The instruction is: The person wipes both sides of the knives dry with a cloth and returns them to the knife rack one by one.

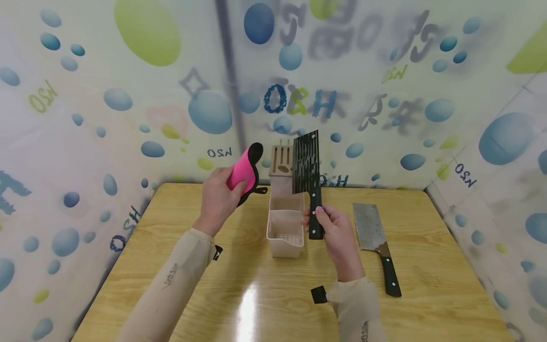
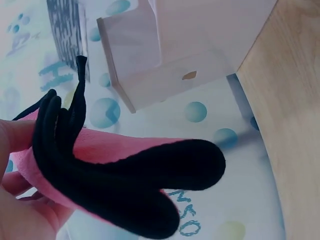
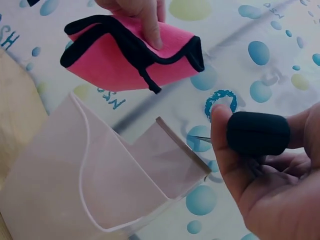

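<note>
A folded pink cloth with black edging and a small loop is gripped in my left hand, raised above the table's back left. In the left wrist view its black rim bulges toward the camera. My right hand holds a cleaver by its black handle, blade up, with dark streaks on the blade. From the right wrist the handle's butt end shows between thumb and fingers. Between both hands stands a whitish utensil holder with a slotted brown top at its back; the raised blade hides part of it.
A second cleaver with a black handle lies flat on the wooden table, to the right of my right hand. A wall covering printed with blue and green drops encloses the table's back and sides.
</note>
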`<control>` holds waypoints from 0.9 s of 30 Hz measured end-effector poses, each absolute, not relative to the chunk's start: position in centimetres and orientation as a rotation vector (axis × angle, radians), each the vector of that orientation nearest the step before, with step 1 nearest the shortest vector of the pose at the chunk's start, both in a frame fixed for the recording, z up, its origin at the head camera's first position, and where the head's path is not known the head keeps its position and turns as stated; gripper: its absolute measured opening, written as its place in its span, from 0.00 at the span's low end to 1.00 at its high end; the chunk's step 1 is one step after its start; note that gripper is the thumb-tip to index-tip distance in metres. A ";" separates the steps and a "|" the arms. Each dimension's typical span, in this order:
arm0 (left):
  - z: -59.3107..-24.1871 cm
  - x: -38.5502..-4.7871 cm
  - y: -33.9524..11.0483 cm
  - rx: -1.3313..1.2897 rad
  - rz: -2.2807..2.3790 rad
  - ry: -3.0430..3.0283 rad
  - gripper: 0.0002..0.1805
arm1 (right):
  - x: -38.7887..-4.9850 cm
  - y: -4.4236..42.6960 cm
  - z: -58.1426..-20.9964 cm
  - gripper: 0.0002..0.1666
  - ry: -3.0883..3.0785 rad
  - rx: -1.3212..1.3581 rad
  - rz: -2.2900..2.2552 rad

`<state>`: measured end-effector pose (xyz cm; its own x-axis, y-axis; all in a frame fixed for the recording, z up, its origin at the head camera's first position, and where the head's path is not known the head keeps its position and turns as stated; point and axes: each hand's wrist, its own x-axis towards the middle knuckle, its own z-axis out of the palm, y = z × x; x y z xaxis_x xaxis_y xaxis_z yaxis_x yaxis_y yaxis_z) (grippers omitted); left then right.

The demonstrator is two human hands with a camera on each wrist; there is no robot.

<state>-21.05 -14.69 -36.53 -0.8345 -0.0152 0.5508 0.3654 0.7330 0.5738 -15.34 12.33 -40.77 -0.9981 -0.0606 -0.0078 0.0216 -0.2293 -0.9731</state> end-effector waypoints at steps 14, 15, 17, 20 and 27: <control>-34.8 -21.9 -13.3 -0.427 -0.860 -2.376 0.19 | -14.3 11.9 -40.6 0.23 1.887 -0.153 -2.271; -34.6 -22.0 -13.3 -0.429 -0.848 -2.383 0.19 | -14.3 11.8 -40.6 0.23 1.881 -0.166 -2.260; -34.2 -22.1 -13.4 -0.439 -0.815 -2.401 0.19 | -14.4 11.5 -40.7 0.23 1.866 -0.193 -2.244; -33.5 -22.3 -13.6 -0.468 -0.755 -2.430 0.19 | -14.4 11.1 -40.9 0.23 1.864 -0.231 -2.219; -32.6 -23.0 -13.2 -0.503 -0.716 -2.503 0.19 | -14.3 10.6 -41.1 0.22 1.904 -0.287 -2.180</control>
<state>-22.95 -13.17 -32.63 -0.8146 0.2099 0.5407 0.4642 0.7949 0.3907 -14.27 10.59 -41.09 -0.9538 -0.3003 -0.0054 0.0458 -0.1276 -0.9908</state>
